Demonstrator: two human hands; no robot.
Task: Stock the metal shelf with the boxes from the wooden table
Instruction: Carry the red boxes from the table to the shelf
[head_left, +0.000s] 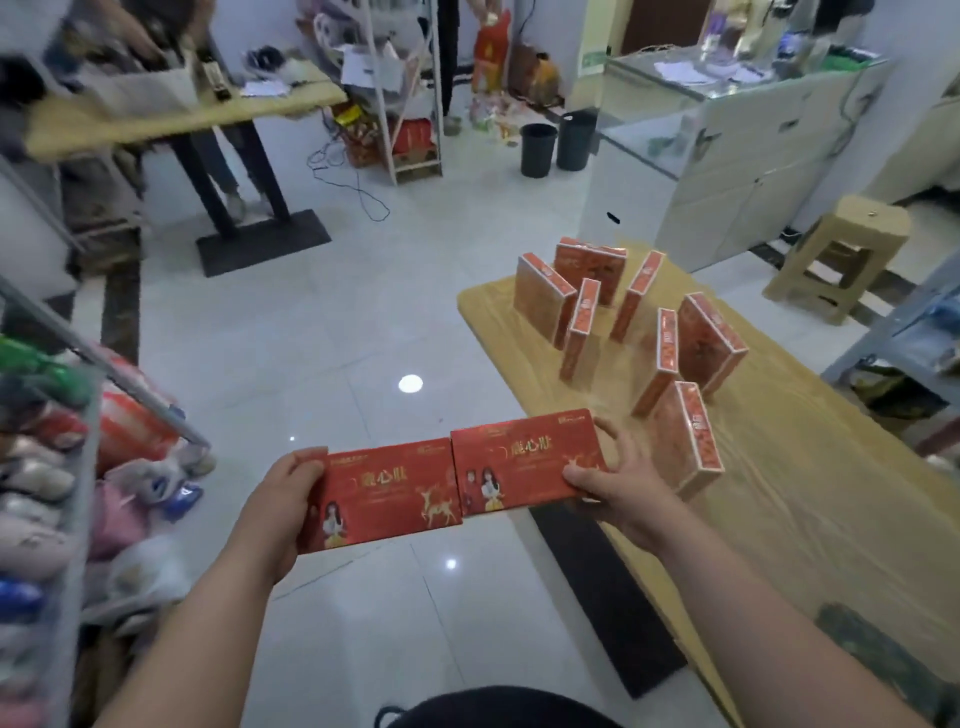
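Observation:
I hold two flat red boxes side by side over the tiled floor. My left hand grips the left red box at its left end. My right hand grips the right red box at its right end. The inner edges of the two boxes touch. Several more red boxes stand upright on the wooden table to my right, which is covered in clear film. A grey metal shelf runs along the left edge, packed with soft bagged goods.
Another wooden table on a black pedestal stands at the back left, with a person's legs behind it. Two black bins, a white rack, a glass counter and a beige stool lie further back.

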